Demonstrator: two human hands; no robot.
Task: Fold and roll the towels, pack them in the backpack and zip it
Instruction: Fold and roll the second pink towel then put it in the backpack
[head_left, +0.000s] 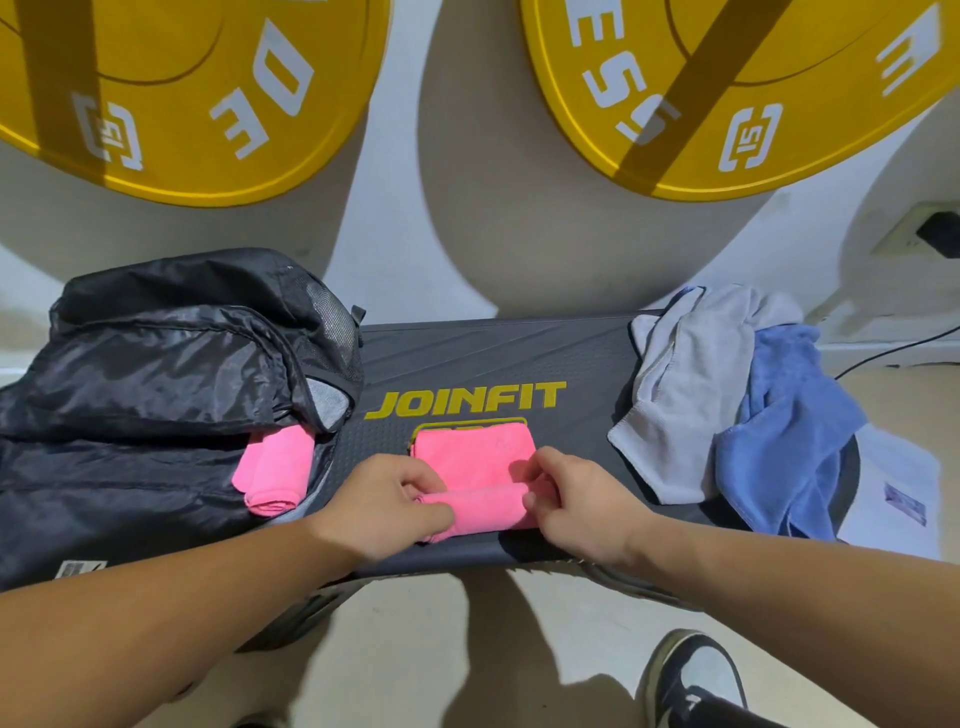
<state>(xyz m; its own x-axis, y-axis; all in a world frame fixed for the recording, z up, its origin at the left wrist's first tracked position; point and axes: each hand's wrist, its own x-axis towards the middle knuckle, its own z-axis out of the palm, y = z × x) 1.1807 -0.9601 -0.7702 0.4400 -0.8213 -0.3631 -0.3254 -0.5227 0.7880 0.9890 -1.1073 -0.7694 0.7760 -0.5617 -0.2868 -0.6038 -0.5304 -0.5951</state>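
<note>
Head view: your left hand (387, 501) and right hand (574, 499) each pinch the half-rolled pink towel (475, 470) below the JOINFIT logo (465, 400); next, roll onward evenly.

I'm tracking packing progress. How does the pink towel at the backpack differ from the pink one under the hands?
The pink towel at the backpack is fully rolled and untouched in the black backpack opening. The pink towel under the hands is half rolled on the bench, gripped by the left hand and right hand. Both share one colour.

Backpack (156, 395) left on bench (498, 358) (rolled towel (275, 475) in its mouth), half-rolled towel (475, 470) centre, loose towels (727, 400) right.
</note>
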